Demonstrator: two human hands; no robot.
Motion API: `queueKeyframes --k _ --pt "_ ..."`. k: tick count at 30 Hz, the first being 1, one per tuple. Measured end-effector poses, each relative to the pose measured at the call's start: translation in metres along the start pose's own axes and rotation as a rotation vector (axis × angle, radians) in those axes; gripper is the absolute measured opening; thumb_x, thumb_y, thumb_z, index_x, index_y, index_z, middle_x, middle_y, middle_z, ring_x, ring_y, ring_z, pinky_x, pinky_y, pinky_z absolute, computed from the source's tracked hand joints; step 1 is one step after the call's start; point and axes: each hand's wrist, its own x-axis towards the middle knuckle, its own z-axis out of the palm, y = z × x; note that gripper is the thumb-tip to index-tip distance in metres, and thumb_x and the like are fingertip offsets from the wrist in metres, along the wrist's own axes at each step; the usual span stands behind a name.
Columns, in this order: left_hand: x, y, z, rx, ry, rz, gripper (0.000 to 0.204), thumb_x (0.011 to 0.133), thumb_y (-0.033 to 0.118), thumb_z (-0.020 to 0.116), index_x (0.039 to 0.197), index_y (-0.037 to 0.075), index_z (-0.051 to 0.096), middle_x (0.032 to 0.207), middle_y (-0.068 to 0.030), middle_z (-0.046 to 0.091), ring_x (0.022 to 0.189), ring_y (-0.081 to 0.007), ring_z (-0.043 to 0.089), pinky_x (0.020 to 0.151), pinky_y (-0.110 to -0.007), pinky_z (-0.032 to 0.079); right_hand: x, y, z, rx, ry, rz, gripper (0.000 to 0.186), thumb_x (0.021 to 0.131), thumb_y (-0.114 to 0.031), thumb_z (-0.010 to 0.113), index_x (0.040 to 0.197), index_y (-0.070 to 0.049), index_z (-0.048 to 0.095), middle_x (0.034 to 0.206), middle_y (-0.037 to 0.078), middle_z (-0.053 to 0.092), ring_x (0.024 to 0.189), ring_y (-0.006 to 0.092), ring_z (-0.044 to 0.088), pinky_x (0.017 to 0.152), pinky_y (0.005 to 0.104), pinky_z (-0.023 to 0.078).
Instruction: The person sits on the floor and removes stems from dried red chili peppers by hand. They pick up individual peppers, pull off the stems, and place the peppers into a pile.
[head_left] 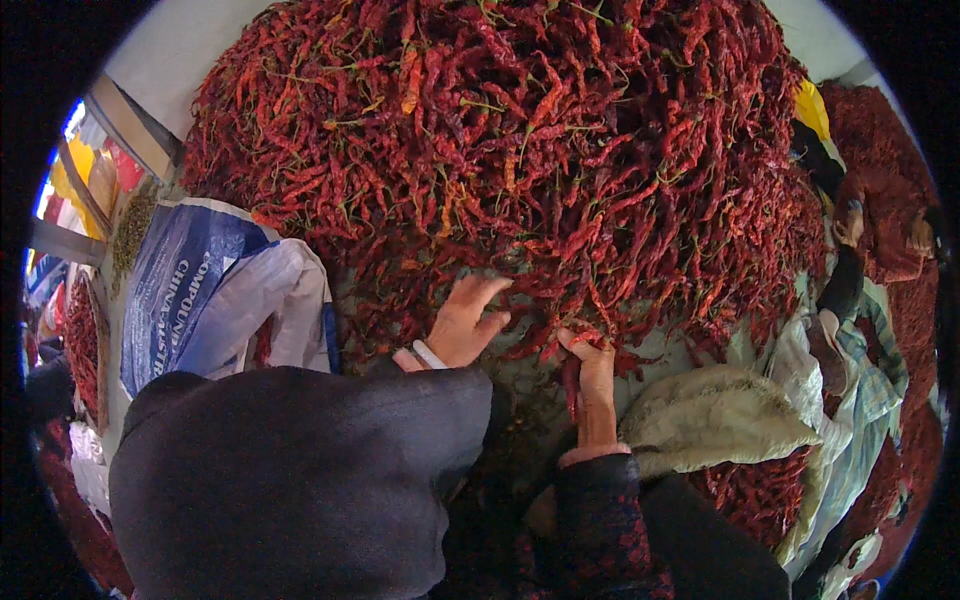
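Note:
A big heap of dried red chillies (500,150), some with green stems, fills the space in front of me. At its near edge my left hand (465,320), with a white bangle (429,355) at the wrist, hovers with thumb and fingers apart and nothing between them. To its right my right hand (592,375) is closed on a few dried chillies (571,385), some hanging below its fingers. Loose chillies lie on the floor around both hands.
Left of the heap stands a blue and white woven sack (190,290). By my right arm an open beige sack (715,415) holds more red chillies (760,495). Another person's hand (849,222) shows at the right, near a further red pile (880,150).

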Motion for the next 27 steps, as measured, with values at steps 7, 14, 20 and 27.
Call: queueKeyframes --k 7,14,20,27 --pt "0.008 0.019 -0.005 -0.826 -0.338 -0.480 0.031 0.080 0.017 0.057 0.107 0.003 0.053 0.095 -0.0045 0.057 0.088 -0.0109 0.052 0.076 -0.025 0.042 -0.007 0.005 0.012 -0.197 -0.153 0.042 0.016 0.067 -0.005 0.066 0.081 -0.001 0.059 0.070 0.003 0.059 0.059 0.0114 0.053 0.053 0.0240 0.040" --pt "0.001 0.017 0.002 -1.048 -0.297 -0.571 0.027 0.078 0.007 0.058 0.104 0.001 0.055 0.095 -0.0055 0.058 0.088 -0.0130 0.054 0.077 -0.025 0.043 -0.011 0.008 0.021 -0.202 -0.239 0.072 0.018 0.066 -0.003 0.066 0.083 -0.003 0.060 0.074 0.000 0.059 0.065 0.0101 0.053 0.060 0.0236 0.041" --pt "0.001 0.022 -0.004 -1.254 -0.145 -0.649 0.023 0.077 0.003 0.058 0.099 0.000 0.055 0.084 -0.0068 0.060 0.079 -0.0139 0.058 0.069 -0.025 0.045 -0.010 0.013 0.025 -0.169 -0.250 0.047 0.021 0.066 0.000 0.063 0.087 -0.002 0.060 0.081 0.001 0.060 0.072 0.0110 0.054 0.066 0.0240 0.042" --pt "-0.003 0.015 -0.007 -1.390 -0.182 -0.697 0.028 0.078 0.003 0.055 0.105 -0.002 0.048 0.085 -0.0107 0.059 0.079 -0.0177 0.059 0.057 -0.025 0.045 -0.014 0.008 0.031 -0.077 -0.219 0.117 0.021 0.067 0.002 0.060 0.088 0.000 0.059 0.084 0.005 0.061 0.074 0.0131 0.057 0.067 0.0247 0.045"
